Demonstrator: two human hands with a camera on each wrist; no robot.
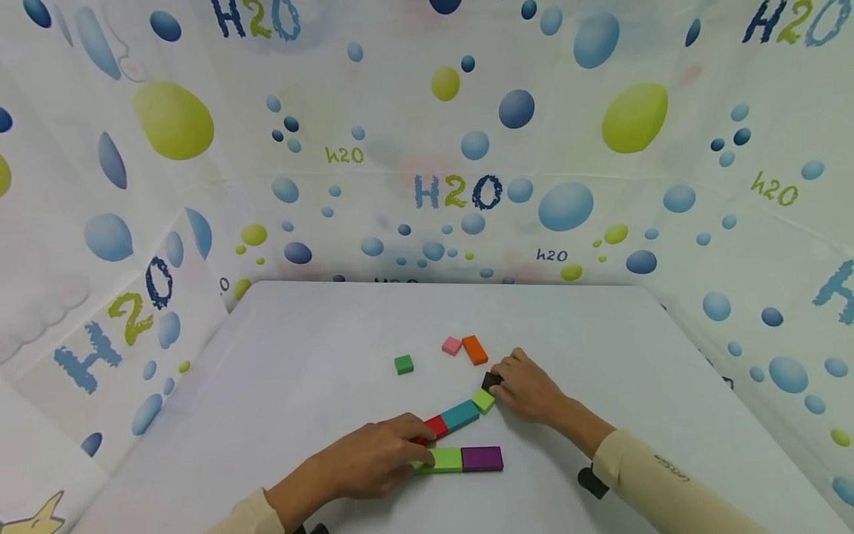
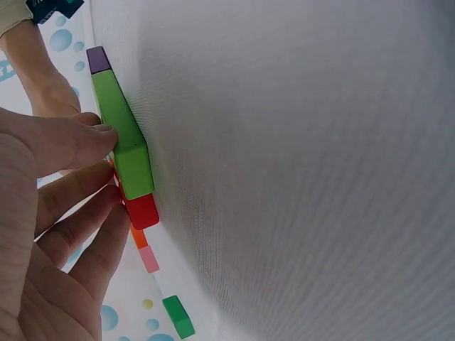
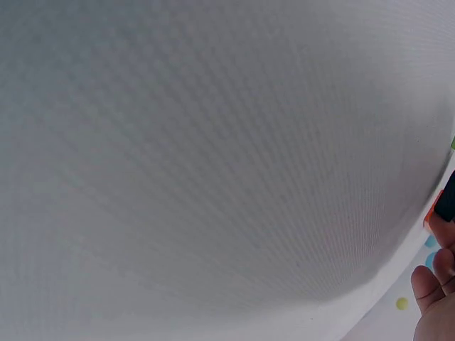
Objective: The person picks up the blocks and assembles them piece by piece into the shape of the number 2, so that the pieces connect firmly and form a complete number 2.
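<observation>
In the head view my left hand (image 1: 373,455) lies over the left ends of two rows of blocks. Its thumb touches the light green bar (image 2: 121,114) and its fingertips touch the red block (image 2: 142,211), fingers extended. A purple block (image 1: 482,458) continues the green bar to the right. From the red block a teal block (image 1: 460,416) and a small lime block (image 1: 483,401) run up to the right. At the lime block's far end, my right hand (image 1: 530,387) pinches a black block (image 1: 490,381); the right wrist view shows it only at the edge.
Beyond the rows lie a green cube (image 1: 403,364), a pink cube (image 1: 451,345) and an orange block (image 1: 475,350), the orange one close to the right hand. All stand on a white table (image 1: 320,319), with a patterned curtain (image 1: 373,89) behind its far edge.
</observation>
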